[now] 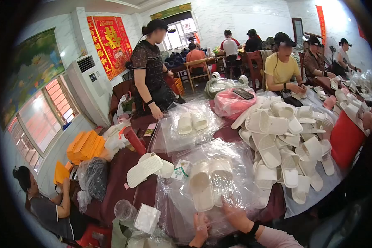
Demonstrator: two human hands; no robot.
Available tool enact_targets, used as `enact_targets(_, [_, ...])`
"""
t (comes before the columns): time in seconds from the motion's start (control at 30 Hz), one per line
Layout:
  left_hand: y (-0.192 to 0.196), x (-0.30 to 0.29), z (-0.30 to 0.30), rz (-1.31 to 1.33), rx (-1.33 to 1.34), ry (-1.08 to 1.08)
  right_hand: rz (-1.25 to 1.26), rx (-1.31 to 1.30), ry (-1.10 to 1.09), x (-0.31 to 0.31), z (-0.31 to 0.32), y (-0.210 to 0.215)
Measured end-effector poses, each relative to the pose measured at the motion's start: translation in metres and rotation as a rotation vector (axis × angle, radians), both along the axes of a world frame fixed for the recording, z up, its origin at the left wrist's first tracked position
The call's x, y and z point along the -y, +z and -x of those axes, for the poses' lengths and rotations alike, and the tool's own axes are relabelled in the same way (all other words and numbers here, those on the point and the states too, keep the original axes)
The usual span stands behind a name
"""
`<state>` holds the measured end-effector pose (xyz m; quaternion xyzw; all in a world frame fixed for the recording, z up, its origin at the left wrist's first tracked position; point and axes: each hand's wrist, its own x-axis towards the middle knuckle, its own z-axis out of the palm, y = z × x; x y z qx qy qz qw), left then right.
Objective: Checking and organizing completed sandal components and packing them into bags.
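Observation:
A pair of cream slippers (201, 192) lies side by side, heels toward me, in or on a clear plastic bag (175, 206); the film's glare hides which. At the bag's near edge, my left hand (201, 226) has its fingers curled on the film, just below the left slipper's heel. My right hand (238, 215) rests over the film with fingers stretched out, their tips beside the right slipper's heel. Left of the pair are a white card with green print (180, 170) and two loose cream slippers, one leaning on the other (144, 171).
Cream slippers are heaped in a pile (291, 144) at right. Beyond my bag, another pair (185, 123) lies on clear bags. A red cylinder (134, 140), clear cup (125, 210) and white square packet (147, 219) stand at left. Other people work around the table.

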<state>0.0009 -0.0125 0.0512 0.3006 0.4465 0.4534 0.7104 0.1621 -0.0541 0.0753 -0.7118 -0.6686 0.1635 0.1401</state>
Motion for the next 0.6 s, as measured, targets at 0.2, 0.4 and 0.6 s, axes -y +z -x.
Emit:
enact_targets(0.2, [0.001,-0.002,-0.003,-0.093,-0.078,-0.129,-0.521,0.283,-0.070,-0.005,-0.007,-0.037])
enact_targets(0.4, [-0.038,-0.010,0.007,0.208,0.059,-0.067,-0.422,0.071,-0.081,0.000,-0.003,0.009])
enact_targets(0.6, [-0.078,-0.013,0.008,0.171,0.192,-0.006,-0.704,-0.079,0.460,0.031,0.008,0.039])
